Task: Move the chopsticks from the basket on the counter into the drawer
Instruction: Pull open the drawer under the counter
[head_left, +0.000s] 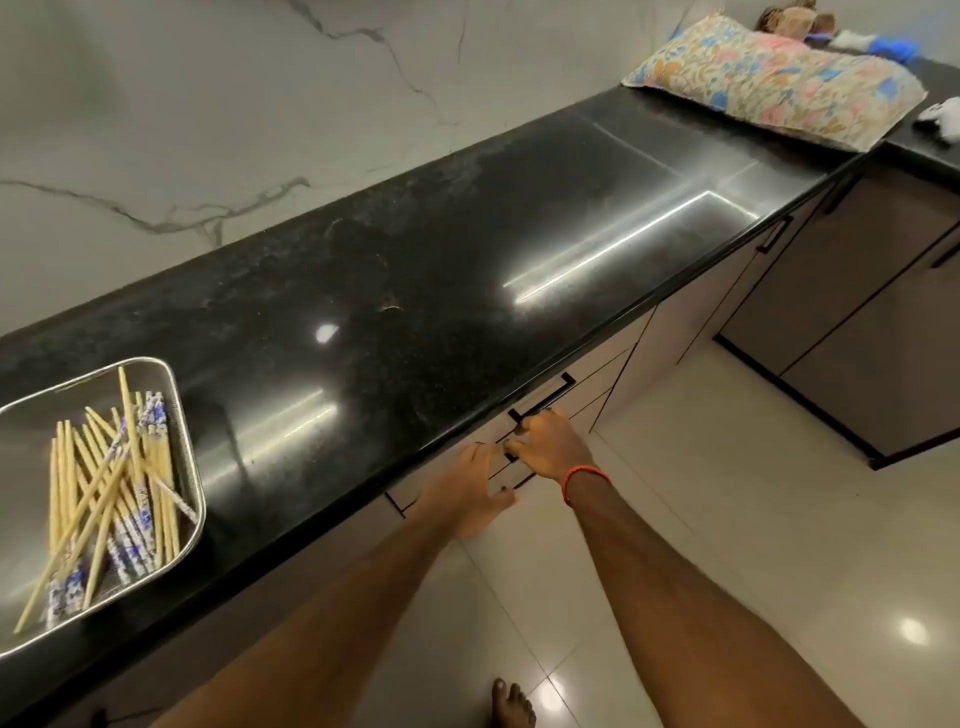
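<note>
Below the worktop (415, 291) edge, both my hands are at the drawer (582, 395) front. My right hand (545, 447) has its grip curled at the black handle (545, 400); my left hand (472, 488) is spread open, holding nothing. The drawer looks closed. At nine o'clock, all chopsticks (109, 499) lie in the basket (192, 467). In my judgement, no transfer is done; opening comes first.

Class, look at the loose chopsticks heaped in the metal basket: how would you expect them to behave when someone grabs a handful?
The chopsticks look thin, straight and rigid, so probably stiff and light. They lie crisscrossed in the basket, so a handful may splay or snag. Their smooth, slim shafts seem apt to slip or roll.
</note>
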